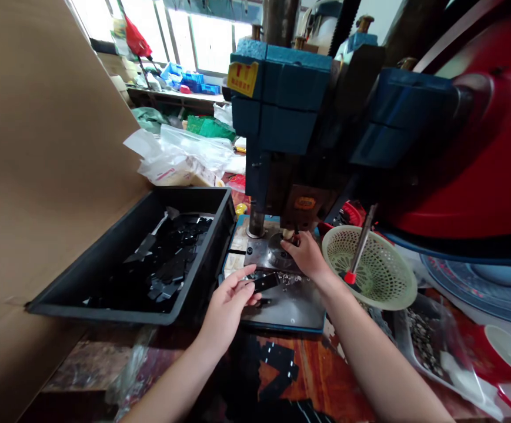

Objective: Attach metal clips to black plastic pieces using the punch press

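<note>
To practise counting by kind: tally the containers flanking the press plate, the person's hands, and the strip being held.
Black plastic crate: 1
Pale green mesh basket: 1
Hands: 2 (left hand, right hand)
Black strip: 1
Total: 5

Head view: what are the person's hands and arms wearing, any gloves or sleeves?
The left hand and right hand are bare, with no gloves. Both forearms are uncovered as far as the frame shows: no sleeves, and no watch or wristband at either wrist.
</note>
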`<state>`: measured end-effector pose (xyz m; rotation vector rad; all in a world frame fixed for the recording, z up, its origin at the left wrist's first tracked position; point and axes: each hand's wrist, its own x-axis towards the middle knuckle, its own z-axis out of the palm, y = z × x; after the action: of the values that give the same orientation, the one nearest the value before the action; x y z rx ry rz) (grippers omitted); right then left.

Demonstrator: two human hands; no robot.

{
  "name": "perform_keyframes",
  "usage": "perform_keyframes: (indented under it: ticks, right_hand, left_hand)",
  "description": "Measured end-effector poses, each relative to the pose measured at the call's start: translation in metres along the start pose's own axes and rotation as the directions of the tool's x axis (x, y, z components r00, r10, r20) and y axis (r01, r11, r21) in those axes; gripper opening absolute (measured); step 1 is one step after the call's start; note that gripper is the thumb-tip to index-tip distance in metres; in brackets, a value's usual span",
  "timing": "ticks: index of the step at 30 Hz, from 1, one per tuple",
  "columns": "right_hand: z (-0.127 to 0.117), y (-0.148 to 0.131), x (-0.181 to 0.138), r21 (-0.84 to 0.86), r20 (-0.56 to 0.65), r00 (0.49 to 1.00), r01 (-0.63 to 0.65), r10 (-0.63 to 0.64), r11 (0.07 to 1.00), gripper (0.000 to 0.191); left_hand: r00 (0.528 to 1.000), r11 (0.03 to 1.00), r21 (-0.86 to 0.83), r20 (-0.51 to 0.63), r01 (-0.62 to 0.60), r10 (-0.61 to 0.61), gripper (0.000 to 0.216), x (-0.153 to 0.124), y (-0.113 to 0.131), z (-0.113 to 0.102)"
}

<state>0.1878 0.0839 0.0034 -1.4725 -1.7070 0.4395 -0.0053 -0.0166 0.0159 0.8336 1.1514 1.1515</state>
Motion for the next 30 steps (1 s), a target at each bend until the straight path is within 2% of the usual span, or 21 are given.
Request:
perform_keyframes:
  ticks: [5, 10, 13, 15, 18, 20, 22, 26, 30]
  right_hand:
    - [-0.003, 0.002, -0.011, 0.039, -0.040, 0.999, -0.010, 0.011, 0.999, 0.019]
    - [-0.009, 0.001, -0.038, 0.014, -0.152, 0.988, 0.041, -0.039, 0.999, 0.021]
    - [-0.015, -0.005, -0.049, -0.012, -0.161, 0.985, 0.066, -0.067, 0.998, 0.019]
    - [-0.018, -0.012, -0.054, 0.005, -0.129, 0.990, 0.055, -0.053, 0.998, 0.020]
    - [-0.022, -0.024, -0.061, 0.092, 0.052, 0.997, 0.052, -0.057, 0.994, 0.020]
    - [-0.023, -0.031, -0.068, 0.136, 0.183, 0.977, 0.086, -0.111, 0.987, 0.021]
    - [-0.023, -0.035, -0.074, 0.142, 0.221, 0.961, 0.136, -0.165, 0.981, 0.018]
    - [-0.021, -0.034, -0.077, 0.099, 0.132, 0.971, 0.189, -0.201, 0.977, 0.012]
    - [-0.017, -0.023, -0.062, 0.065, 0.012, 0.994, 0.112, -0.113, 0.992, 0.014]
  left_hand:
    - [0.998, 0.993, -0.103, 0.040, 0.048, -0.044, 0.047, 0.000, 0.005, 0.006]
    - [0.995, 0.990, -0.113, 0.058, 0.089, -0.083, 0.045, 0.002, 0.004, 0.008]
    - [0.992, 0.988, -0.109, 0.068, 0.109, -0.102, 0.046, 0.004, 0.002, 0.009]
    - [0.991, 0.987, -0.110, 0.070, 0.118, -0.111, 0.047, 0.004, 0.001, 0.010]
    - [0.992, 0.989, -0.100, 0.078, 0.111, -0.104, 0.048, 0.005, 0.000, 0.011]
    - [0.992, 0.994, -0.073, 0.095, 0.085, -0.078, 0.049, 0.005, 0.000, 0.012]
    - [0.992, 0.999, -0.019, 0.119, 0.046, -0.043, 0.047, 0.006, -0.001, 0.012]
    - [0.988, 0.975, 0.196, 0.132, -0.109, 0.084, 0.028, 0.014, -0.003, 0.015]
    - [0.949, 0.857, 0.408, 0.152, -0.316, 0.277, 0.019, 0.039, -0.002, 0.024]
